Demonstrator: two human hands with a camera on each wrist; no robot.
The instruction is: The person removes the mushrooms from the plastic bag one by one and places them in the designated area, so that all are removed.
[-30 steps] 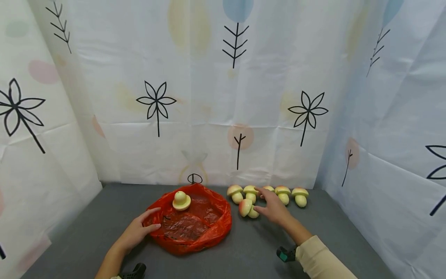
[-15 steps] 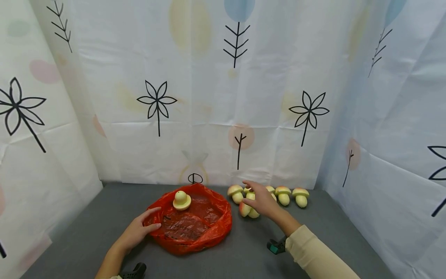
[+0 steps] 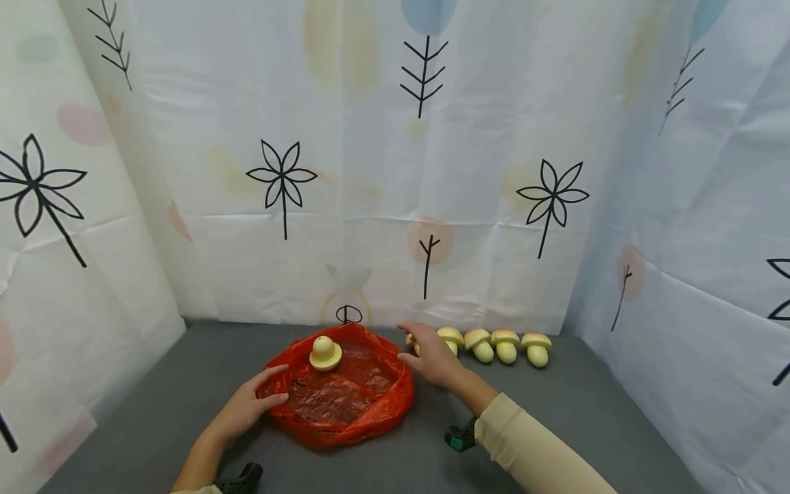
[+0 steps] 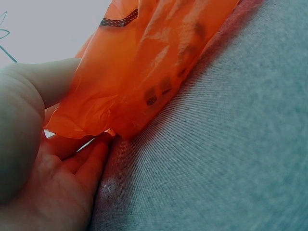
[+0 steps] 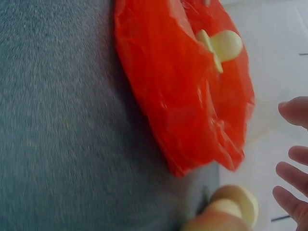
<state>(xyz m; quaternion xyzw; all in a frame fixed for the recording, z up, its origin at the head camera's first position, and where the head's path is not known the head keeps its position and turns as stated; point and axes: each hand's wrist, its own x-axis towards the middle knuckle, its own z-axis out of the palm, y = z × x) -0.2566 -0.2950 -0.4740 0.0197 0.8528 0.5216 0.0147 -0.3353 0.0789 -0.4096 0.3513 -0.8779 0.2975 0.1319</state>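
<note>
A red plastic bag (image 3: 333,398) lies spread with its mouth upward on the dark table. My left hand (image 3: 243,408) holds its left rim, the plastic passing between thumb (image 4: 53,79) and fingers (image 4: 94,163). One toy mushroom (image 3: 324,353) sits stem up inside the bag, near the back. My right hand (image 3: 435,357) hovers beside the bag's right rim with spread fingers and nothing in them. It hides part of the leftmost toy mushroom (image 3: 410,341) and any that may lie under it. In the right wrist view, two blurred mushrooms (image 5: 236,202) show at the bottom.
To the right of the bag, several toy mushrooms with pinkish-yellow caps, such as the rightmost one (image 3: 536,350), stand in a row along the table's back edge. A white patterned curtain (image 3: 370,171) encloses the table (image 3: 592,412) behind and at both sides.
My right hand has moved left, from above the mushrooms towards the bag's right rim, staying without anything in it. The left hand and the bag have kept their places; the view has shifted slightly.
</note>
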